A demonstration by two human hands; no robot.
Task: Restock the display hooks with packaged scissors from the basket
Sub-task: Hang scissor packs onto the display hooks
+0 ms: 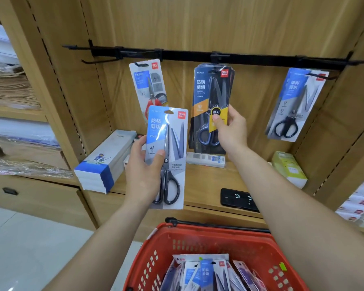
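Observation:
My left hand (143, 166) grips a blue-and-grey pack of black-handled scissors (172, 143), held upright in front of the shelf. My right hand (231, 129) pinches the lower half of a dark navy scissors pack (208, 95) that hangs with others on the middle hook of the black rail (187, 55). A white pack with red-handled scissors (147, 85) hangs on the hook to the left, and a blue-grey pack (296, 103) on the right hook. The red basket (172, 238) below holds several more packs (210, 274).
An empty hook (99, 60) sticks out at the rail's left end. On the wooden shelf (204, 185) lie a blue-and-white box stack (105, 162), a black phone (237, 199), a small white pack (206, 159) and a green-white box (288, 169). Paper stacks fill the left shelves.

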